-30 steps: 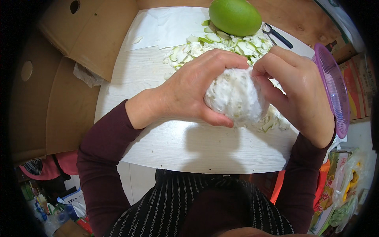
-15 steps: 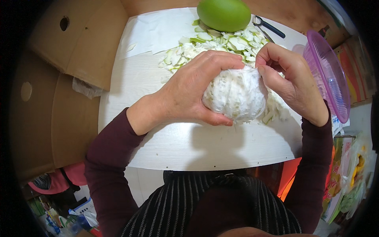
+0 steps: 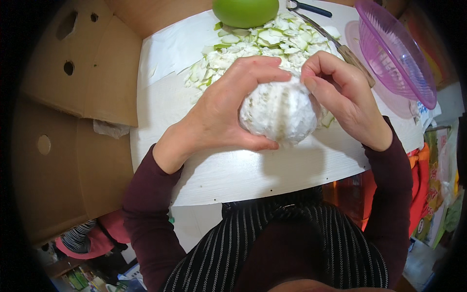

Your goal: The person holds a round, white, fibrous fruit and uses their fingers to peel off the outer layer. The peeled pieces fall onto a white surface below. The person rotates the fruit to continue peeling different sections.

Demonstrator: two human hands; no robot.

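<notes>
Both hands are up over the white table [image 3: 228, 170], and between them sits the peeled white fruit [image 3: 278, 111], a round ball covered in pale pith with faint ridges running top to bottom. The left hand [image 3: 228, 109] wraps it from the left: fingers curled over the top, thumb tucked along the underside, a full firm grasp. The right hand [image 3: 343, 95] comes in from the right, fingers bent and bunched against the upper right shoulder of the fruit, fingertips pressed at the pith right where the left fingertips end. Whether the right hand pinches a shred of pith or only presses on it, I cannot tell. The fruit is lifted off the tabletop, its shadow falling on the white surface just below it.

Just beyond the hands, a heap of peel scraps [image 3: 258, 46] spreads across the table, white pieces with green edges, some poking out beside the right hand's heel. Past that heap, at the far edge, sits a whole green fruit [image 3: 244, 10], smooth and unpeeled. To the right of it lie black-handled scissors [image 3: 306, 7], and a knife [image 3: 348, 51] runs diagonally just beyond the right hand's knuckles. Further right of the right hand, a pink translucent colander [image 3: 399, 58] rests tilted at the table's edge. Off to the left of the left forearm, brown cardboard boxes [image 3: 73, 97] with round holes stand against the table.
</notes>
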